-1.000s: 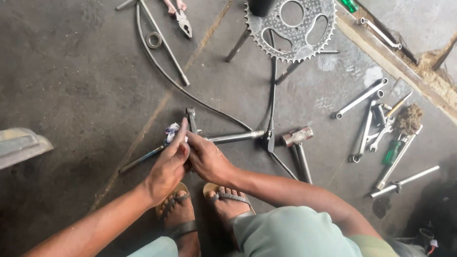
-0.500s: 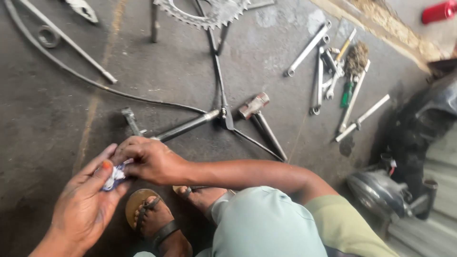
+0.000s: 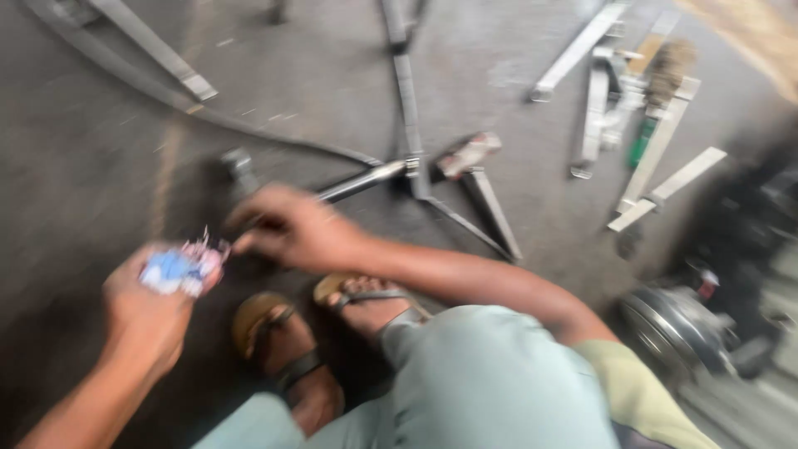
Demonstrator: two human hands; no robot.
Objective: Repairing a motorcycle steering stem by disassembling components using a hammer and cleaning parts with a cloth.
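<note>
Motion blur softens the whole view, so small details are read with caution. A small crumpled packet of blue, white and pink wrapper (image 3: 179, 268) is held in the left hand (image 3: 150, 312), pinched between thumb and curled fingers just above the grey concrete floor (image 3: 91, 158). The right hand (image 3: 291, 226) is closed down beside it, fingertips drawn together close to the torn edge of the packet; whether something tiny is pinched there cannot be told. Both hands are kept just in front of the two feet in brown strapped sandals (image 3: 332, 324).

The step in hand is judged to be the opening of the packet, or the drawing of something out of it. What the next move calls for, by that judgement, is a firm hold by the left hand and a fine pull by the right fingertips, so that nothing is dropped onto the floor.

Beyond the hands, a shiny round steel rod (image 3: 362, 180) is seen lying on the floor, joined to thin dark bars. A hammer with a metal head (image 3: 470, 158) lies just right of it, and a cluster of flat silver spanners (image 3: 619, 100) lies well apart at upper right.
</note>
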